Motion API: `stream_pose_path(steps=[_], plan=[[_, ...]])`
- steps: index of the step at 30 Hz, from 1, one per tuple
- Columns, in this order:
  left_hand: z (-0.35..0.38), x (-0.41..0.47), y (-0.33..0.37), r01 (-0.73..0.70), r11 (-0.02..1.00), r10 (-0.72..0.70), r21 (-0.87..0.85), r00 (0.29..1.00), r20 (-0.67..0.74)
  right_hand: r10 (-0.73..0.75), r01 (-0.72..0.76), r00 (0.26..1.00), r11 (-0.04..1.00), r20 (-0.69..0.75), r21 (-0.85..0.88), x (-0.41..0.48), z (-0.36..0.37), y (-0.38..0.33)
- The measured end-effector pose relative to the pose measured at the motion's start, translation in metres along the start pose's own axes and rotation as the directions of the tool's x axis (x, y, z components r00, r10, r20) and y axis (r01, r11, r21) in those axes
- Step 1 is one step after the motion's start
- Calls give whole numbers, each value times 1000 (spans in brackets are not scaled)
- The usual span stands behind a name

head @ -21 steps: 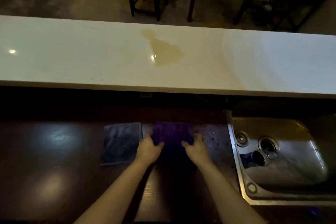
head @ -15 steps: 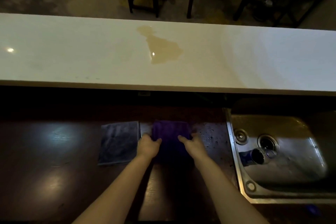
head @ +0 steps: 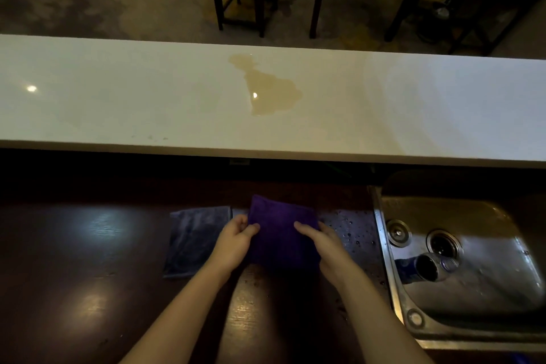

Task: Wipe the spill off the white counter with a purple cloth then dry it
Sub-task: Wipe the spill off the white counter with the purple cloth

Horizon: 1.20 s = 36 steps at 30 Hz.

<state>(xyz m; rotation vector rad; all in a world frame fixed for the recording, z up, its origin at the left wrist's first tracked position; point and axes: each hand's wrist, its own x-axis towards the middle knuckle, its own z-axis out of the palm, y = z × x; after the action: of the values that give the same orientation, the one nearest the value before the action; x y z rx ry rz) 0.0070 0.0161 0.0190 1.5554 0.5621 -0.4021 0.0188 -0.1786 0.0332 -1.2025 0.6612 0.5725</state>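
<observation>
Nearest: left hand (head: pixel 235 241) and right hand (head: pixel 323 241), each pinching one side edge of the purple cloth (head: pixel 280 232), thumbs on top, fingers curled beneath. The cloth is held between them over the dark lower worktop (head: pixel 88 275), its far edge raised and tilted up.

Beside, left: grey cloth (head: pixel 195 241), flat on the worktop, just beside the left hand; probably the drying cloth.

Right: steel sink (head: pixel 461 263), a dark cup or bottle lying in it; too dim to name.

Beyond: white counter (head: pixel 118 103), a raised ledge running left to right.

On it: tan spill (head: pixel 270 89), straight ahead of the cloth and well apart from it, long axis slanting from far-left to near-right. Both hands lie about equally near; the reach is forward and upward.

Change since the earlier frame: the cloth lay flat then; its far edge has lifted.
</observation>
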Motion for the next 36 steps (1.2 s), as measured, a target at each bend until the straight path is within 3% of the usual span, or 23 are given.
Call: stream_pose_path(steps=[6,10,13,17,20,23,26,28,31,33,36], plan=[[-18,-14,27,-162,976,178,-146,978,106,52,-68,984,993,171,92,-31,15,-30],[-29,-29,53,-285,924,327,-256,935,138,-103,86,961,993,258,79,-58,27,-52],[-40,-37,77,-402,893,433,-204,890,141,-205,186,928,978,311,91,-82,35,-75],[-52,-39,114,-573,819,574,-28,815,78,-341,288,892,935,296,208,-101,45,-106],[-68,-30,134,-649,737,669,192,741,-62,-424,370,882,894,205,254,-105,50,-130],[-94,-20,145,-595,621,750,509,640,-166,-495,464,859,860,131,209,-107,47,-158],[-120,-8,146,-421,442,806,792,575,-144,-579,571,814,812,41,123,-107,37,-183],[-133,-1,144,-278,379,785,882,602,-148,-664,665,747,747,-38,17,-106,31,-198],[-146,5,139,-160,368,716,916,677,-169,-823,751,556,557,-116,-355,-101,23,-214],[-149,7,136,-142,331,714,933,685,-149,-893,682,447,380,-55,-625,-89,22,-218],[-151,8,135,-139,298,730,945,671,-131,-905,531,402,105,141,-841,-57,30,-213]])
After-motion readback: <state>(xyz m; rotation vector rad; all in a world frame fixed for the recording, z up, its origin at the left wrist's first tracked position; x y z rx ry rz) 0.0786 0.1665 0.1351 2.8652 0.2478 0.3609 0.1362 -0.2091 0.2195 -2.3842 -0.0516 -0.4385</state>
